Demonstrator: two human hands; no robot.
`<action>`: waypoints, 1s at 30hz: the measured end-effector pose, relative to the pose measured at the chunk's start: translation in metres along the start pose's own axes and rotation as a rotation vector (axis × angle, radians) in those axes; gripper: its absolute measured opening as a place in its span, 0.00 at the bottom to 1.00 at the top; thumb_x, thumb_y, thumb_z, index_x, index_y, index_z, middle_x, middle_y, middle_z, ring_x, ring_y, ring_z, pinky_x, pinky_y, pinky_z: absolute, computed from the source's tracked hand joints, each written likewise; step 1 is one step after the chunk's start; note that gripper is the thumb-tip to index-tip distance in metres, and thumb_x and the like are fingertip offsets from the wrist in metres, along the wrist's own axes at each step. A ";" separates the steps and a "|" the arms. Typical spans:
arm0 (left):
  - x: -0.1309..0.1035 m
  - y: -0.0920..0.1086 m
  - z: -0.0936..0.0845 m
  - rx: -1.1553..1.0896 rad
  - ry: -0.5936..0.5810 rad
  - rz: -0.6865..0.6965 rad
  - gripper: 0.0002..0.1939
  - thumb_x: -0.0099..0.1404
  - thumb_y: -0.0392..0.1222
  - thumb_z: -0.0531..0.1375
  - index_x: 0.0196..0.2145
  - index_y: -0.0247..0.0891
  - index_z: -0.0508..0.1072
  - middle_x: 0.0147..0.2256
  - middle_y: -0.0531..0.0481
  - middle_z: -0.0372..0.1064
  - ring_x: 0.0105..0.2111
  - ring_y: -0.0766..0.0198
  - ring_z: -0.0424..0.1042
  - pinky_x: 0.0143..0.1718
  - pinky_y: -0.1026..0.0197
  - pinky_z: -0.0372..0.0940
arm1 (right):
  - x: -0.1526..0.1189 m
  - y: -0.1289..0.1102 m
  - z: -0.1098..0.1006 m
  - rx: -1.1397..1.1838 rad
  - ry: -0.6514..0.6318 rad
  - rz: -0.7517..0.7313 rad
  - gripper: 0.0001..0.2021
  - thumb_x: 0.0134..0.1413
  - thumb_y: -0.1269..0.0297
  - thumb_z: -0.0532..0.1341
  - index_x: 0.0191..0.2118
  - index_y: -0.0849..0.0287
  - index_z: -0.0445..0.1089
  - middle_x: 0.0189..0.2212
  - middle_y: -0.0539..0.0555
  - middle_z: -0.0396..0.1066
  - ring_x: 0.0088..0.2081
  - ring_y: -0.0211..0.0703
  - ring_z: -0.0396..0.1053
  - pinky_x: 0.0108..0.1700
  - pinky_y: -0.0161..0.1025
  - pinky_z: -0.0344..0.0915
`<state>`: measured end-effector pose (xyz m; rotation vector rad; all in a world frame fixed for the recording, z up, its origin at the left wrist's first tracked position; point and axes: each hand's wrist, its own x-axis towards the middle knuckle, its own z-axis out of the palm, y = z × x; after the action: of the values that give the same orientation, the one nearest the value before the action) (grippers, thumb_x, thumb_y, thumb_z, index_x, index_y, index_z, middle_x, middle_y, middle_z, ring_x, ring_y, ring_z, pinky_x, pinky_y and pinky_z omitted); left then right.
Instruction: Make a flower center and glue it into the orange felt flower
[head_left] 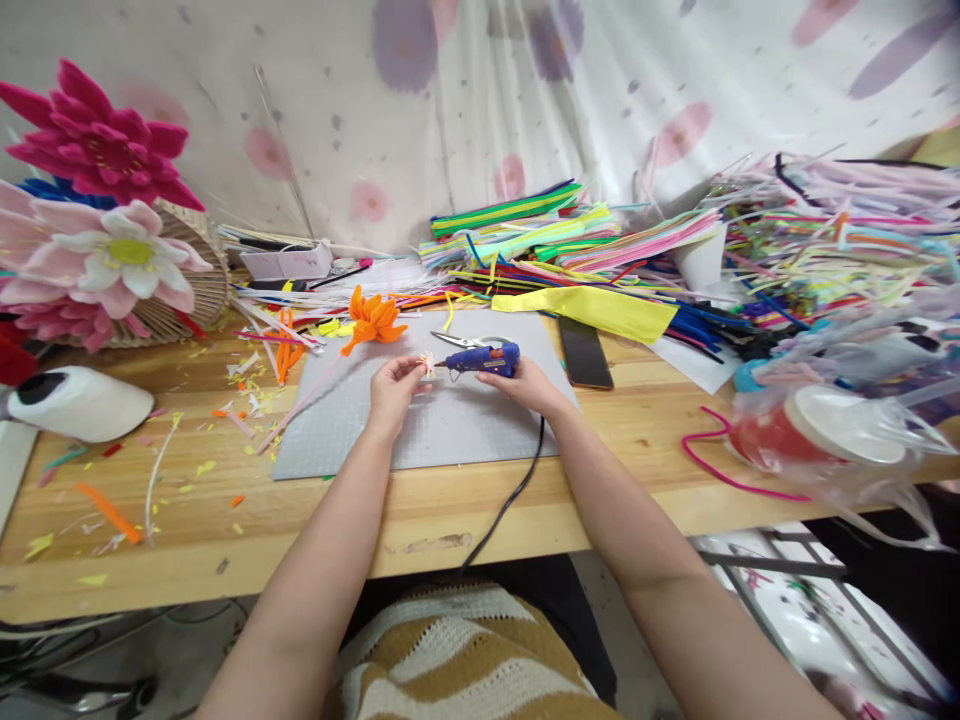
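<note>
My right hand (525, 385) grips a blue hot glue gun (480, 360) by its handle, its nozzle pointing left. Pinched in the fingers of my left hand (396, 390) is a small pale pink and white bundle of thin strands (427, 364), close to the nozzle; whether the two touch I cannot tell. Both hands are above a grey cutting mat (450, 430). Just behind the glue gun lie pliers (457, 340) with metal jaws. An orange pipe-cleaner flower (373, 320) rests at the mat's back left, near my left hand.
Heaps of coloured pipe cleaners (540, 235) line the back and right. A black phone (585, 352) lies right of the mat. The glue gun's black cord (517, 490) runs over the front edge. Left are finished flowers (112, 250), a white spool (90, 403) and scraps; right, a bagged cup (795, 430).
</note>
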<state>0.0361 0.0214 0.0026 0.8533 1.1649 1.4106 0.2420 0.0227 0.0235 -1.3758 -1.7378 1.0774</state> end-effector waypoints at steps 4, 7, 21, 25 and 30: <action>0.001 -0.001 0.000 0.000 0.000 -0.008 0.17 0.39 0.43 0.68 0.28 0.35 0.71 0.28 0.50 0.70 0.29 0.66 0.70 0.27 0.62 0.69 | 0.003 0.002 0.003 0.026 0.018 -0.009 0.21 0.43 0.52 0.63 0.40 0.61 0.72 0.36 0.54 0.74 0.37 0.44 0.69 0.43 0.41 0.64; 0.001 -0.002 0.000 0.003 0.005 -0.003 0.17 0.40 0.43 0.68 0.28 0.35 0.71 0.27 0.51 0.70 0.29 0.66 0.70 0.28 0.62 0.69 | 0.003 -0.001 0.006 0.063 -0.003 -0.037 0.21 0.42 0.52 0.63 0.40 0.62 0.72 0.37 0.55 0.74 0.37 0.44 0.69 0.44 0.41 0.64; 0.000 0.001 -0.001 0.005 -0.005 -0.010 0.17 0.40 0.44 0.68 0.29 0.35 0.72 0.30 0.49 0.72 0.31 0.64 0.71 0.28 0.61 0.69 | -0.002 0.002 -0.004 -0.030 0.009 0.019 0.21 0.42 0.50 0.63 0.39 0.61 0.72 0.28 0.51 0.71 0.31 0.40 0.66 0.36 0.36 0.62; 0.001 0.001 -0.001 0.006 -0.001 -0.007 0.17 0.40 0.44 0.68 0.29 0.34 0.72 0.30 0.49 0.72 0.31 0.63 0.71 0.28 0.61 0.69 | -0.002 0.001 -0.004 -0.009 0.025 0.001 0.21 0.42 0.50 0.63 0.39 0.61 0.73 0.27 0.51 0.71 0.31 0.41 0.66 0.35 0.36 0.63; 0.001 0.000 -0.001 -0.002 -0.005 -0.004 0.16 0.40 0.43 0.68 0.28 0.34 0.72 0.27 0.50 0.71 0.29 0.65 0.70 0.27 0.62 0.70 | -0.002 -0.001 0.001 0.037 -0.016 -0.025 0.21 0.42 0.51 0.63 0.39 0.61 0.72 0.32 0.53 0.72 0.33 0.42 0.67 0.36 0.37 0.63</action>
<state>0.0353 0.0220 0.0027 0.8518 1.1607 1.4054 0.2406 0.0208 0.0237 -1.3234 -1.7333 1.1046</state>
